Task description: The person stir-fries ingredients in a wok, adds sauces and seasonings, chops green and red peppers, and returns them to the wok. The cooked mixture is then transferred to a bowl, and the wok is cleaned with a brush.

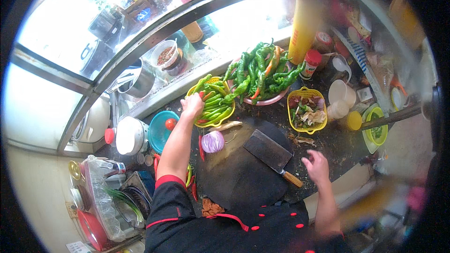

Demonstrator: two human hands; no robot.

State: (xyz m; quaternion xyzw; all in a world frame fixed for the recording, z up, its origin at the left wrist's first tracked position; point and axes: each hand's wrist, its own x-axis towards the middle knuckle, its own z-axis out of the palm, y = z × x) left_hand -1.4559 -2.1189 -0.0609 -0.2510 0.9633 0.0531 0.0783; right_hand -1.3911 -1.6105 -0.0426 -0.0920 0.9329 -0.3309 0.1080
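Observation:
My left hand (193, 105) reaches to the left rim of a yellow plastic basket (230, 113) full of green chili peppers (215, 102). Something small and red shows at its fingertips, but its grip is hidden. Over the counter, to the right of a round dark chopping board (242, 179), my right hand (317, 167) is empty with its fingers apart. A cleaver (269, 151) with a wooden handle lies flat on the board, its handle end pointing towards that hand. A cut red onion (213, 141) rests near the board's upper left edge, with a red chili (201, 148) beside it.
Behind the board stands a pink basin (270, 102) heaped with long green peppers (260, 65). A yellow basket (308, 130) of vegetable scraps sits to its right. At left, a teal colander (158, 137) holds a tomato (171, 124). Jars and a window frame (147, 38) border the counter.

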